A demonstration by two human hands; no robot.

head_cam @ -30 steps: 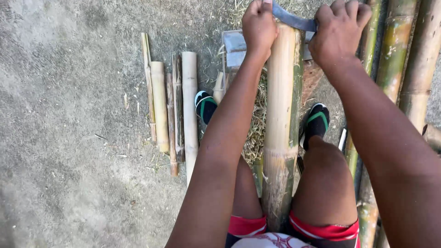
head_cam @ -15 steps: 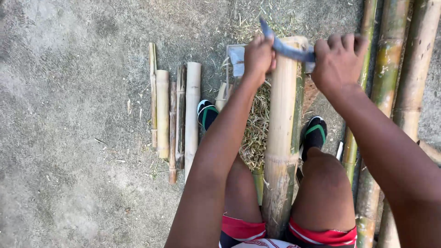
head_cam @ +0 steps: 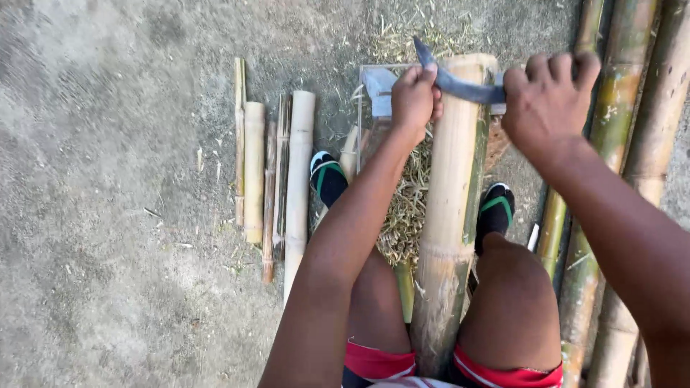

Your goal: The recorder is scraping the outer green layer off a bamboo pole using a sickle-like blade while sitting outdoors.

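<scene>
Now thick pale bamboo pole (head_cam: 451,208) (green streak), both grips clamped on curved blade (head_cam: 460,85) across top.

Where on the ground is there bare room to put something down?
The ground left of the short bamboo pieces is bare. It is crowded in the middle: shavings, feet, the thick bamboo pole under the blade. Long poles fill the right side.
</scene>
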